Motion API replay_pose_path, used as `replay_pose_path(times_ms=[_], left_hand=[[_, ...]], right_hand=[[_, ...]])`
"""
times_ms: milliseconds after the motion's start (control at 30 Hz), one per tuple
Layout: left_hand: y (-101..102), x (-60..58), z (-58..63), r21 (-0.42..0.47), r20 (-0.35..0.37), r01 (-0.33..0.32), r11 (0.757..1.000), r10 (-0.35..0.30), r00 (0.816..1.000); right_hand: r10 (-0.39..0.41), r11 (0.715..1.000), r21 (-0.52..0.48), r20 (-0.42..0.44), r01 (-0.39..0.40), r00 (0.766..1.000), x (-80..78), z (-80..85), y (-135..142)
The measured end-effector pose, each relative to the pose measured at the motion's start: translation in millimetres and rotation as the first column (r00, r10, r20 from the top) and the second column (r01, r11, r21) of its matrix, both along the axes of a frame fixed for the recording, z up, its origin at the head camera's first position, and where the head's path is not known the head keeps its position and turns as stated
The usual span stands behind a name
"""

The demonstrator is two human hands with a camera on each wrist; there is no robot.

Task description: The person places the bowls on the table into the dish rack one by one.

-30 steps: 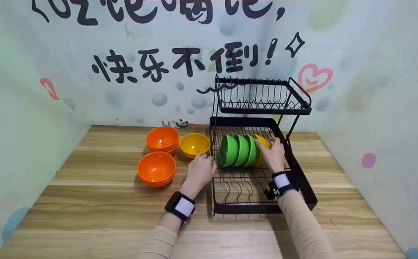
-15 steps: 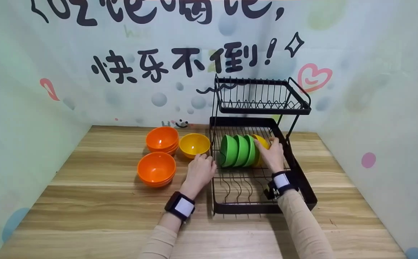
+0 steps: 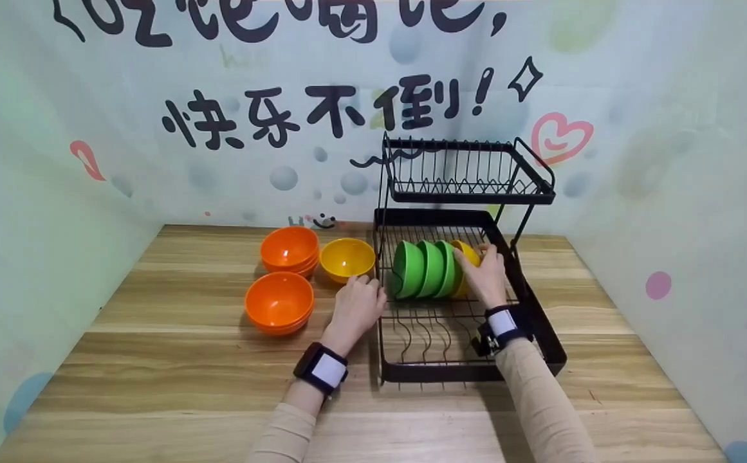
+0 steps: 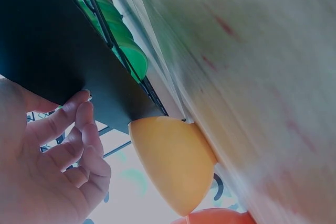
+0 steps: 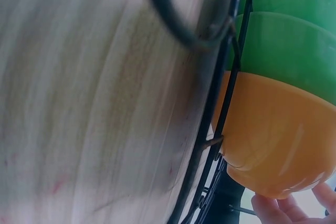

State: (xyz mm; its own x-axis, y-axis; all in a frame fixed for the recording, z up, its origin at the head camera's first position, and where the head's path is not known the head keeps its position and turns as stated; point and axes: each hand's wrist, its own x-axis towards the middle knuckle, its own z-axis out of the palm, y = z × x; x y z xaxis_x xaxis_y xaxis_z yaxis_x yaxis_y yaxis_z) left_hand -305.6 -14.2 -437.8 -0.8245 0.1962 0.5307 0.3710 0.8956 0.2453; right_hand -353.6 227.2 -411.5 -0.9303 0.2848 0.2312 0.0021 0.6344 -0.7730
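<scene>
My right hand (image 3: 489,278) holds a yellow bowl (image 5: 278,135) that stands on its side in the lower tier of a black dish rack (image 3: 441,372). Its thumb lies at the rim side and its fingers (image 5: 270,211) are at the base. Left of that bowl, several green bowls (image 3: 410,270) stand on edge in a row, nested close. My left hand (image 3: 359,307) grips the rack's left edge, fingers (image 4: 84,116) curled at the dark side wall. Just beyond this hand, a second yellow bowl (image 3: 347,258) sits upright on the table beside the rack.
Two stacks of orange bowls, a rear stack (image 3: 289,247) and a front stack (image 3: 280,299), stand upright on the wooden table (image 3: 174,360) at left. The rack's upper tier (image 3: 470,198) overhangs the back of the lower one. Printed walls enclose the table's back and sides.
</scene>
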Motion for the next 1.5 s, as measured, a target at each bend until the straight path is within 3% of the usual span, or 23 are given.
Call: replay_pose_path(times_ms=[233,433,700,833,1200,1500], left_hand=[[-2,1.3,2.5,-0.036,0.001,-0.004,0.999,0.004,1.000],[-2,0.5,5.5,-0.071,-0.040,-0.006,0.997,0.003,0.999],[-9,-5.9,1.5,-0.077,-0.148,-0.064,0.995,0.052,0.988],[-13,-6.8,-0.6,-0.079,-0.103,-0.076,0.994,0.068,0.992],[-16,-3.1,-1.1,-0.172,0.039,-0.071,0.983,0.078,0.996],[-16,-0.1,-4.0,-0.196,-0.055,-0.089,0.977,0.080,0.995]], right_hand=[[-0.018,1.000,-0.025,-0.068,0.017,0.998,0.8,-0.8,0],[-0.054,0.998,-0.048,-0.204,0.045,0.978,1.1,2.0,-1],[-0.070,0.996,-0.082,-0.402,0.040,0.913,1.7,3.8,-4],[-0.062,0.997,-0.071,-0.476,0.032,0.877,1.9,3.8,-6],[-0.055,0.998,-0.063,-0.526,0.025,0.849,2.1,2.5,-7],[-0.039,0.998,-0.060,-0.539,0.008,0.841,0.9,1.8,-7]])
